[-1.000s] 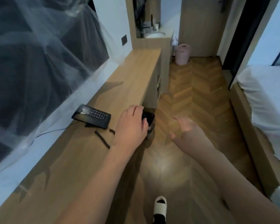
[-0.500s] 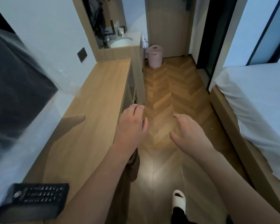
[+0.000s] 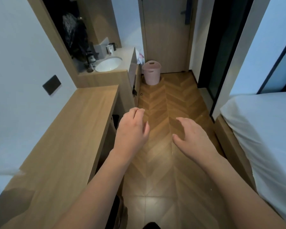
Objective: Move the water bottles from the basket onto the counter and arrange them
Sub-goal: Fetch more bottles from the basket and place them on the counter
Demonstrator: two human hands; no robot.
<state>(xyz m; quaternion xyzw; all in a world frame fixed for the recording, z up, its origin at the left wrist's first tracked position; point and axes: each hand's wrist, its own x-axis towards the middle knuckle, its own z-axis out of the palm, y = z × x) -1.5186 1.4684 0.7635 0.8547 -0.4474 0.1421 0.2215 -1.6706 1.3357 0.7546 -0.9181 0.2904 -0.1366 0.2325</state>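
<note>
A pale pink basket (image 3: 151, 72) stands on the floor at the far end of the passage, in front of a door. Its inside is hidden, and I see no water bottles. The long wooden counter (image 3: 76, 129) runs along the left wall. My left hand (image 3: 132, 129) hangs in the air just off the counter's edge, fingers loosely curled and holding nothing. My right hand (image 3: 191, 138) is held out over the floor beside it, fingers relaxed and holding nothing.
A sink (image 3: 108, 64) with small toiletries sits beyond the counter's far end. A bed with white sheets (image 3: 262, 129) fills the right side. A herringbone wood floor (image 3: 157, 103) leads between counter and bed to the closed door (image 3: 167, 33).
The view has moved forward along the passage: the black telephone on the counter has passed out of sight and the pink basket is nearer. Both hands stay held out in front.
</note>
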